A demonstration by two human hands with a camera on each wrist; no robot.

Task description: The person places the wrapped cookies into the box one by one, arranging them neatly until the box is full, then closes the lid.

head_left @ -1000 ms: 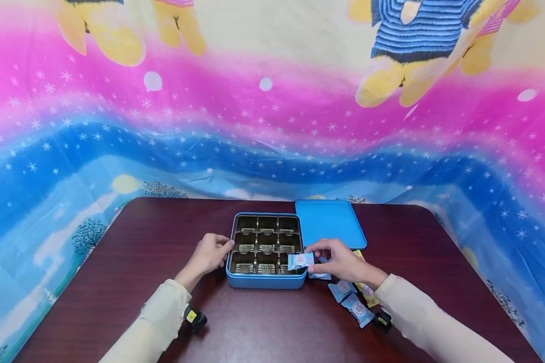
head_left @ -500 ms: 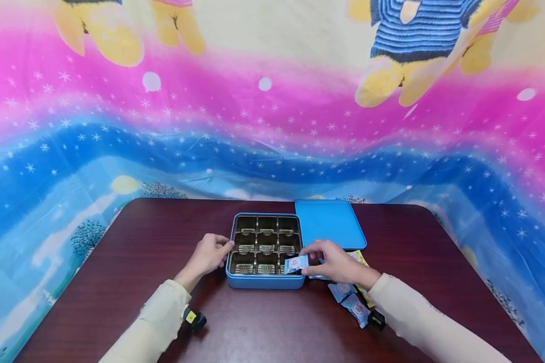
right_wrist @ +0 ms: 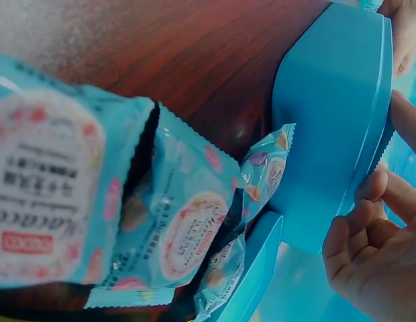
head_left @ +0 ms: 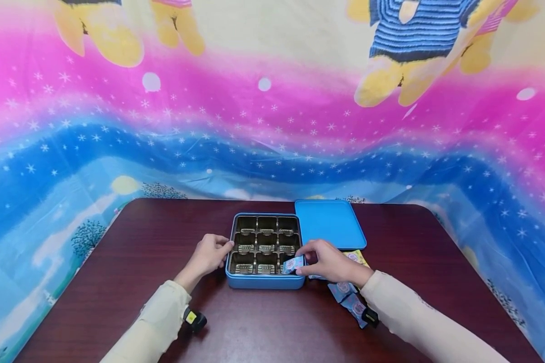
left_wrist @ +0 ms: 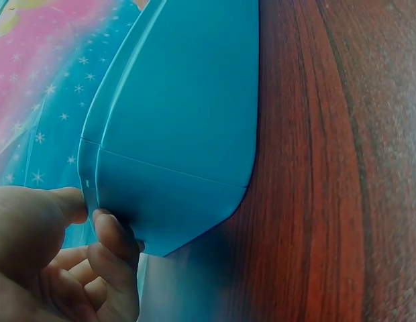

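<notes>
A blue square tin [head_left: 265, 283] stands on the table, fitted with a dark tray [head_left: 256, 252] of several compartments. My left hand [head_left: 207, 251] pinches the tin's left rim; the left wrist view shows thumb and fingertip on either side of it. Between thumb and fingers, my right hand [head_left: 330, 261] holds a small blue wrapped snack packet [head_left: 291, 265], tilted down into the near right compartment. In the right wrist view the tin's wall [right_wrist: 329, 114] shows beside the fingers, which mostly hide the held packet.
The tin's blue lid [head_left: 331, 224] lies flat to the back right. Right of the tin are several blue packets [head_left: 355, 306] and a yellow packet [head_left: 357, 257], partly under my right arm. A patterned cloth [head_left: 272, 126] hangs behind the table [head_left: 172, 217].
My right hand has moved left and slightly down with the blue packet, from over the tin's right rim into the near right compartment. The left hand and tin stay put.
</notes>
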